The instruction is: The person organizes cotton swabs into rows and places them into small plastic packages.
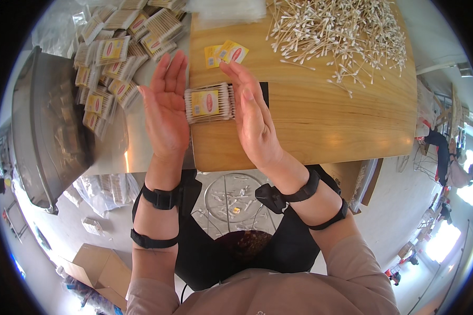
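A clear pack of cotton swabs (205,102) with a yellow label lies on the wooden board near its left edge, between my two hands. My left hand (168,105) is open and stands at the pack's left end, fingers stretched out and pointing away from me. At the other end, my right hand (251,113) is also open, on edge with its fingers straight, next to the white swab tips. A flat black piece (264,94) shows partly behind the right hand. Beyond the right fingertips lie yellow printed cards (227,53).
Loose cotton swabs (347,37) are heaped at the back right of the wooden board (326,126). Many filled swab packs (113,68) pile up at the back left. A grey plastic bin (29,121) stands at far left. An open cardboard box (97,265) sits at lower left.
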`<state>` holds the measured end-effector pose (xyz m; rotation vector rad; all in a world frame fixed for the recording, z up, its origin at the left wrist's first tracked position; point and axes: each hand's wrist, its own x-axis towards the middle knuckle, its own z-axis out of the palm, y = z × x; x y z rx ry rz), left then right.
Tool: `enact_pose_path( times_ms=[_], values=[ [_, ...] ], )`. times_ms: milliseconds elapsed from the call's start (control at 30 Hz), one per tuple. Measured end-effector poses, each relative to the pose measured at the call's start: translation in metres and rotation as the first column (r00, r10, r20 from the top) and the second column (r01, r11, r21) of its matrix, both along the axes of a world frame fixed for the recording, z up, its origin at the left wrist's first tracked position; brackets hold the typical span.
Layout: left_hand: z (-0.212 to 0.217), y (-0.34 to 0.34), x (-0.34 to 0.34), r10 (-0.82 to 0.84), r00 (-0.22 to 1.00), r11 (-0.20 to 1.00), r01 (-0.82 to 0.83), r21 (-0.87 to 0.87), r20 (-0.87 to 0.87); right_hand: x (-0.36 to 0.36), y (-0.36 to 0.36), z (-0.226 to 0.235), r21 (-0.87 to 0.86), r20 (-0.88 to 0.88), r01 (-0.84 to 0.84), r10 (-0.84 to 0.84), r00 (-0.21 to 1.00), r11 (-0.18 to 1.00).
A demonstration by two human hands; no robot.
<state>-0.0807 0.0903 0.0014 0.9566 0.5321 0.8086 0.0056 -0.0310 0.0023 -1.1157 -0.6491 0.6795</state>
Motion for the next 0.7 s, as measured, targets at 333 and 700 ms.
enact_pose_path(
  times_ms=[333, 700],
  values=[
    [-0.002, 0.0, 0.0, -0.008, 1.0, 0.999, 0.008, -0.033, 0.007, -0.004, 0.006, -0.003, 0.037, -0.211, -0.035, 0.042, 0.977, 0.999],
    [-0.003, 0.001, 0.0, 0.0, 1.0, 1.0, 0.0, -0.012, 0.011, 0.003, 0.005, -0.005, 0.002, -0.066, -0.048, 0.048, 0.997, 0.999]
  ],
)
